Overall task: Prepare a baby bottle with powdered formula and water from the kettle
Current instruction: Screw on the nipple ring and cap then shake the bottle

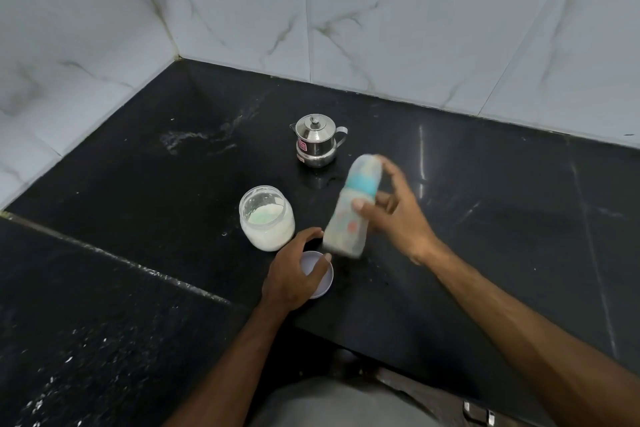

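The right hand point(398, 215) is holding the capped baby bottle point(353, 208) tilted above the black bench point(485, 236) — its grip is closing around the blurred body, thumb in front. The left hand point(294, 270) is resting over a white lid point(320, 276), fingers curled on its rim. The open formula jar point(266, 218) is standing just beside it — the steel kettle point(317, 144) behind, lid on.

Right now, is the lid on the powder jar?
No, the powder jar stands open with white powder showing inside, and its lid lies apart on the counter under the left hand.
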{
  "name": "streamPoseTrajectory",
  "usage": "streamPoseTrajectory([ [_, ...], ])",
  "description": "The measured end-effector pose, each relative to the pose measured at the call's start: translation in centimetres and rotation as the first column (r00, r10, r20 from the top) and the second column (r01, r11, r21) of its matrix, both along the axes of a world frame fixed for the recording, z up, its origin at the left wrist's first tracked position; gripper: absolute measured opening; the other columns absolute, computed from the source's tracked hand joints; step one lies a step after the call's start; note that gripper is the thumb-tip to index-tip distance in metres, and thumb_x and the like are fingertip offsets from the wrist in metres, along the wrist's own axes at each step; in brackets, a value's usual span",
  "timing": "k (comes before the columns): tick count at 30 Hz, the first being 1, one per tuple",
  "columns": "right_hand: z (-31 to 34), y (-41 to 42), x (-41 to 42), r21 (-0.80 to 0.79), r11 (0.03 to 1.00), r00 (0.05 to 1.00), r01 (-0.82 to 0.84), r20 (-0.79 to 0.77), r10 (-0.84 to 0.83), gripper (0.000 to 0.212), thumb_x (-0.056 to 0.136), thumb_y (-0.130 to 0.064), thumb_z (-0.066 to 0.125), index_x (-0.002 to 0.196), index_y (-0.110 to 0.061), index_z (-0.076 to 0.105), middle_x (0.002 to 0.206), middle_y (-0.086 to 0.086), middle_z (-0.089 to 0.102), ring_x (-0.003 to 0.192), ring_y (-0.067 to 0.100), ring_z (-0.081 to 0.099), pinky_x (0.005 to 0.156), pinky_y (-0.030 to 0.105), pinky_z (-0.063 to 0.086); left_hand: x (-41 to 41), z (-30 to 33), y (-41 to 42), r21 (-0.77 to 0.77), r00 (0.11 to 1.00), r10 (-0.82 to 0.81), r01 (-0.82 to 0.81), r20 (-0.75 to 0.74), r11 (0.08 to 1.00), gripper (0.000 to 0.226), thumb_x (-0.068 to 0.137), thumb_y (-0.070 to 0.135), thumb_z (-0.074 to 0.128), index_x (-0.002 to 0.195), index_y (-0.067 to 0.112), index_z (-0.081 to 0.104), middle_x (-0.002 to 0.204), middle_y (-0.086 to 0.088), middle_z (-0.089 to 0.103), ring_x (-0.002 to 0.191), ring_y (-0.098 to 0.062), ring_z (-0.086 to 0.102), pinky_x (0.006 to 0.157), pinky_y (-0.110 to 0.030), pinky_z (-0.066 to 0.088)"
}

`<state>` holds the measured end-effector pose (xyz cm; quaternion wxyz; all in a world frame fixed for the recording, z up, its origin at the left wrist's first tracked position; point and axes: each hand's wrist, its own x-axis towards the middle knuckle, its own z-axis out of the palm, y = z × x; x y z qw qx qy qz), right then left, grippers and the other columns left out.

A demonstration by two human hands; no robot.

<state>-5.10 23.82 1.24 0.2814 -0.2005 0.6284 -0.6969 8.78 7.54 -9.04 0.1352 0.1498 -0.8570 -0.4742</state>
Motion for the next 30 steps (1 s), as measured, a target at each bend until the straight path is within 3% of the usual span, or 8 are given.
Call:
streamPoseTrajectory([
  [2,-0.4,0.1,0.3,0.055,0.99,0.991,-0.131,-0.023,0.132,0.085,0.073,-0.026,0.08,0.141,-0.037,0.031,0.111,0.011,0.072,0.099,0.029,0.071,0.076,0.041,0.059,-0.1,0.0,0.0,0.007,1.0,-0.013,0.013,0.016,1.0,0.045,0.084,0.046,0.066,0.126,0.033,0.054,0.125,0.023,0.059,0.118,0.001,0.055,0.1,-0.026,0.047],
  [7,1.1,-0.3,-1.7,-0.177,0.945,0.961,0.275,0.066,-0.267,0.071,0.078,-0.028,0.073,0.137,-0.035,0.032,0.102,0.003,0.075,0.093,0.03,0.071,0.071,0.049,0.058,0.1,0.1,0.2,-0.004,1.0,0.022,-0.022,-0.01,1.0,0.046,0.085,0.046,0.063,0.127,0.027,0.056,0.122,0.024,0.061,0.118,0.001,0.055,0.1,-0.025,0.046],
  [12,-0.2,0.1,0.3,0.033,0.995,0.995,-0.099,-0.009,0.099,0.083,0.074,-0.02,0.077,0.141,-0.035,0.031,0.11,0.011,0.072,0.098,0.028,0.072,0.074,0.04,0.06,-0.1,0.1,0.1,0.014,1.0,-0.002,0.002,0.013,1.0,0.046,0.085,0.041,0.066,0.128,0.027,0.055,0.126,0.021,0.06,0.118,0.0,0.056,0.101,-0.03,0.047],
  [17,1.2,-0.3,-1.8,-0.174,0.946,0.962,0.273,0.08,-0.262,0.073,0.078,-0.027,0.072,0.139,-0.031,0.032,0.102,0.004,0.075,0.095,0.029,0.072,0.066,0.045,0.061,0.1,0.2,0.3,-0.002,1.0,0.022,-0.022,-0.008,1.0,0.045,0.086,0.042,0.064,0.127,0.027,0.056,0.123,0.021,0.062,0.118,0.001,0.056,0.1,-0.026,0.046],
  [19,1.0,-0.2,-1.2,-0.14,0.965,0.975,0.22,0.05,-0.215,0.073,0.076,-0.027,0.074,0.136,-0.037,0.033,0.103,0.004,0.075,0.095,0.028,0.072,0.066,0.043,0.06,0.1,0.2,0.2,0.001,1.0,0.023,-0.023,-0.007,1.0,0.046,0.086,0.042,0.064,0.128,0.025,0.057,0.123,0.019,0.062,0.118,0.0,0.056,0.1,-0.027,0.047],
  [22,0.1,0.0,0.3,0.032,0.997,0.997,-0.075,-0.012,0.075,0.083,0.074,-0.022,0.077,0.141,-0.035,0.03,0.109,0.01,0.073,0.098,0.026,0.072,0.073,0.036,0.059,-0.1,0.1,0.1,0.011,1.0,0.005,-0.005,0.011,1.0,0.048,0.086,0.04,0.066,0.13,0.025,0.055,0.126,0.016,0.061,0.118,-0.003,0.057,0.101,-0.03,0.048],
  [27,1.2,-0.1,-1.7,-0.176,0.942,0.958,0.285,0.095,-0.272,0.075,0.082,-0.021,0.07,0.143,-0.026,0.028,0.1,0.003,0.075,0.093,0.026,0.073,0.069,0.042,0.061,0.1,0.2,0.2,-0.007,1.0,0.021,-0.021,0.004,1.0,0.047,0.085,0.046,0.063,0.128,0.028,0.056,0.124,0.022,0.061,0.119,0.0,0.055,0.101,-0.027,0.047],
  [30,0.5,0.0,-0.9,-0.101,0.981,0.986,0.166,0.026,-0.164,0.076,0.078,-0.022,0.073,0.14,-0.034,0.031,0.102,0.003,0.075,0.094,0.024,0.073,0.068,0.037,0.06,0.0,0.1,0.2,-0.014,1.0,0.02,-0.02,0.008,1.0,0.047,0.085,0.045,0.064,0.128,0.027,0.056,0.124,0.021,0.06,0.118,0.001,0.055,0.1,-0.027,0.047],
])
